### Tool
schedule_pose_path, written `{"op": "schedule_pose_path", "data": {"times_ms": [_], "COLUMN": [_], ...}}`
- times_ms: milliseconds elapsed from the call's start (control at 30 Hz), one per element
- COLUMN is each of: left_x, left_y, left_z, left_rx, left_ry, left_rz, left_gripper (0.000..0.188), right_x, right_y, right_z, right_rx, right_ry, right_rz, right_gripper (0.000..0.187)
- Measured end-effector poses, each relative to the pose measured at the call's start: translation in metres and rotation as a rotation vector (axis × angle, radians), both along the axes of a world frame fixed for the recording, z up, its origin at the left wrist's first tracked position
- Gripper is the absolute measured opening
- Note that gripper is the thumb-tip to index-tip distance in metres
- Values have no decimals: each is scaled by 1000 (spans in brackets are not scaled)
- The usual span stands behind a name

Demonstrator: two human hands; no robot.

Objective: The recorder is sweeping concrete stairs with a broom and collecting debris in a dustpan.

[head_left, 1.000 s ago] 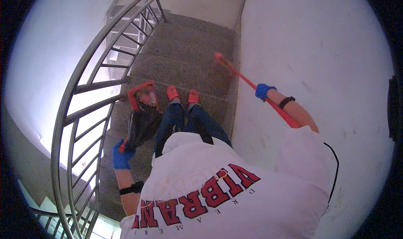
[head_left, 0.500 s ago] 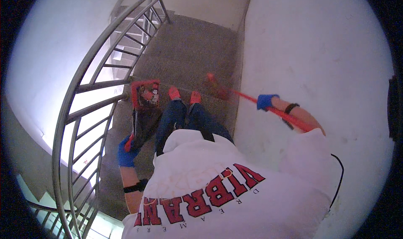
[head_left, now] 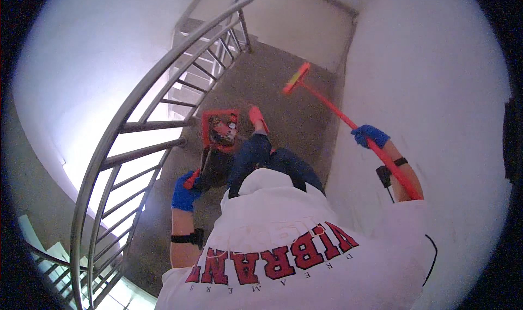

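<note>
My left hand [head_left: 185,193], in a blue glove, grips the red-and-black handle of a long-handled dustpan [head_left: 205,126] beside my leg. Its red-rimmed pan holds mixed litter [head_left: 223,129], too small to name piece by piece. Out to the right, my blue-gloved right hand [head_left: 371,136] is wrapped round the red pole of a broom [head_left: 335,109]. The pole slants from my forearm to an orange head with a yellow strip, held out ahead of my feet. Whether the bristles touch the floor I cannot tell.
A metal stair railing [head_left: 143,101] curves along my left, with stairs [head_left: 185,81] beyond it. A pale wall [head_left: 425,92] rises close on the right. Grey floor [head_left: 261,73] stretches ahead to another wall. One red shoe [head_left: 257,116] shows; the other is mostly hidden.
The broom head has swung forward and slightly right, and is less blurred. Both hands keep their grips. My view has shifted, and one foot is now mostly covered by my leg.
</note>
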State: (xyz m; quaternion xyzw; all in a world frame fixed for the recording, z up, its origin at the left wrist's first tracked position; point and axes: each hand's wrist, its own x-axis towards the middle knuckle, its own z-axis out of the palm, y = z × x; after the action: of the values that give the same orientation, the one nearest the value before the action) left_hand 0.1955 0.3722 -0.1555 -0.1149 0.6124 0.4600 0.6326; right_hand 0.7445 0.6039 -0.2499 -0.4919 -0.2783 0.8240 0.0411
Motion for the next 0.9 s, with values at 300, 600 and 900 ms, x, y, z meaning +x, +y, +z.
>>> {"op": "schedule_pose_path", "data": {"times_ms": [300, 600, 900], "left_x": [-46, -67, -91], "left_y": [46, 87, 94], "left_z": [-120, -105, -80], "left_rx": [134, -191, -240], "left_ry": [288, 171, 170], "left_rz": [-190, 107, 175], "left_gripper": [21, 17, 13], "right_x": [-180, -381, -196], "right_y": [89, 130, 137], "right_z": [-159, -253, -146], "right_rx": [-461, -470, -250], "right_ry": [302, 455, -11], "right_rz": [-48, -125, 425], "right_gripper": [11, 23, 24]}}
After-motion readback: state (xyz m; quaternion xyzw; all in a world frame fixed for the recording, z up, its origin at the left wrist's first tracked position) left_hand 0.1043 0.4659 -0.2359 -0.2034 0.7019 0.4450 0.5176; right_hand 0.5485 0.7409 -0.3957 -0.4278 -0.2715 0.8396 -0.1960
